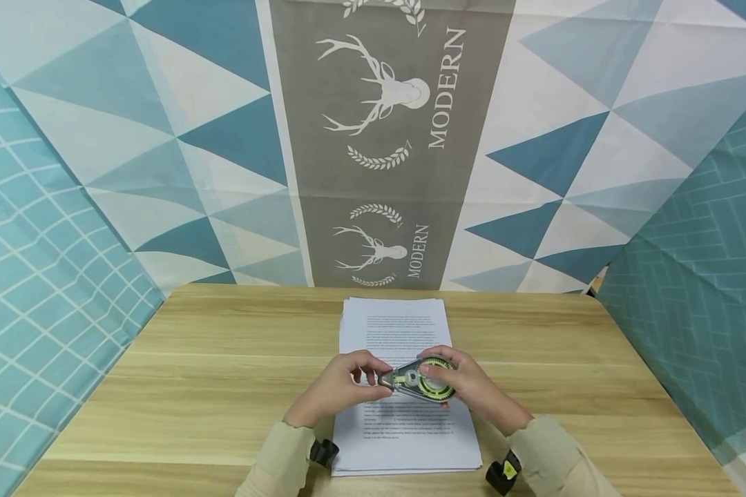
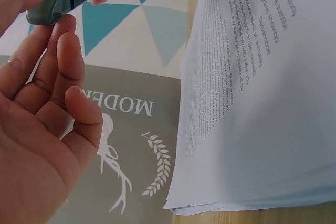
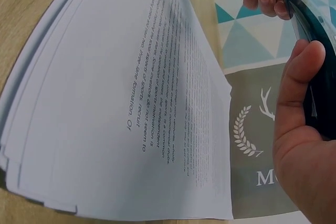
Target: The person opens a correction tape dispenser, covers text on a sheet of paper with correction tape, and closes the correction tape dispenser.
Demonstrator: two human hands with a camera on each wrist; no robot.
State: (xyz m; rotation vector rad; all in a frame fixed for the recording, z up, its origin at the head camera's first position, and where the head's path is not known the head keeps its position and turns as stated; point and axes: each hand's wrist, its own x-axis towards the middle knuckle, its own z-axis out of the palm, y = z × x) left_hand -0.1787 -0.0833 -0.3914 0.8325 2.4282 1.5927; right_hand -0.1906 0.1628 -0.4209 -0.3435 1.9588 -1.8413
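Note:
Above a stack of printed paper (image 1: 410,452) I hold a correction tape dispenser (image 1: 413,381), its clear case showing a yellow-green toothed wheel. My right hand (image 1: 475,392) grips the wide round end, thumb across the face. At the narrow end on the left, my left hand (image 1: 342,386) pinches the dark tip between thumb and index finger. The left wrist view has that tip (image 2: 48,6) at its top, the other fingers curled loosely below it. Seen from the right wrist, the dispenser's dark side (image 3: 321,95) lies inside my right hand, partly cut off by the frame.
The paper lies on a wooden table (image 1: 224,386), its sheets slightly uneven at the edges. A patterned cloth (image 1: 385,172) hangs behind the table, with teal cloths on the left (image 1: 50,290) and right (image 1: 702,276). Black straps (image 1: 324,452) sit at both wrists.

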